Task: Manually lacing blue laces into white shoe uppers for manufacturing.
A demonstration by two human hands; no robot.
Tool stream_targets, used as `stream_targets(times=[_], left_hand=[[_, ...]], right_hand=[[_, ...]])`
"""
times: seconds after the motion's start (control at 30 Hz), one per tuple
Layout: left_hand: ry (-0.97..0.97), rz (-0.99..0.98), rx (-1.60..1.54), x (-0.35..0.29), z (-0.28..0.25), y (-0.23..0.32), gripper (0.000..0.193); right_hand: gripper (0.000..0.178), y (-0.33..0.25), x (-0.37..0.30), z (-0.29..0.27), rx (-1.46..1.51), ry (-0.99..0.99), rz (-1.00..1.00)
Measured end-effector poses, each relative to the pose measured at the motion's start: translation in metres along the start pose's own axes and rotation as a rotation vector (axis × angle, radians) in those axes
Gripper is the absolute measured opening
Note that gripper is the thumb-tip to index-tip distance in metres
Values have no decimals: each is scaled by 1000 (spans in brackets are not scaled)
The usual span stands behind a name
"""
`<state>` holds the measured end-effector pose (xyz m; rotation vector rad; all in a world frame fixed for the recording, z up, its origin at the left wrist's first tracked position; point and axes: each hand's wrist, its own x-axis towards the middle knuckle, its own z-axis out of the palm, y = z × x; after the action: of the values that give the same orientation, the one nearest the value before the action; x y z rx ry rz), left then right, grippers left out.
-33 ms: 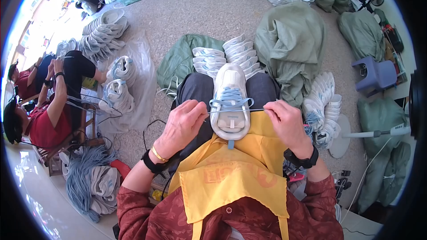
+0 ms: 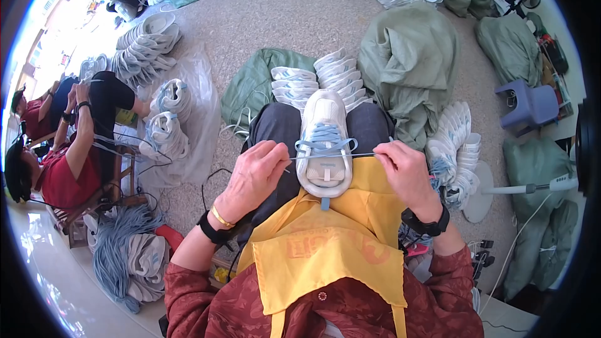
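A white and grey sneaker [image 2: 323, 109] rests on my lap between my knees, toe pointing away from me. Blue laces [image 2: 327, 133] criss-cross its tongue, with a loop on each side. My left hand [image 2: 258, 172] pinches one end of the lace left of the shoe's opening. To the right, my right hand [image 2: 407, 175] pinches the other end. Between them the lace runs taut across the shoe, just below the loops. A yellow apron [image 2: 328, 263] covers my lap under the heel.
Stacked white shoe uppers [image 2: 338, 75] stand beyond my knees, beside a green cloth sack [image 2: 410, 50]. More uppers [image 2: 460, 144] lie at right, near a purple stool [image 2: 528, 105]. A bundle of blue laces [image 2: 119, 256] hangs at lower left. Co-workers in red [image 2: 72, 169] sit at left.
My two hands have drawn very slightly apart, the lace still stretched between them. The sneaker has not moved.
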<state>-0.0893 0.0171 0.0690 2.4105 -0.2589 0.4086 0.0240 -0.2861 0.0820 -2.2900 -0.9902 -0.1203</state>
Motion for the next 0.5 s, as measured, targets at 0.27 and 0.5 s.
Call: stream_targets(times=[0.27, 0.5], left_hand=[[-70, -178, 9, -31, -23, -26, 13], [-95, -262, 15, -60, -34, -54, 13]], right_hand=[[7, 41, -36, -18, 101, 33, 244], [6, 63, -52, -17, 206, 2, 369]])
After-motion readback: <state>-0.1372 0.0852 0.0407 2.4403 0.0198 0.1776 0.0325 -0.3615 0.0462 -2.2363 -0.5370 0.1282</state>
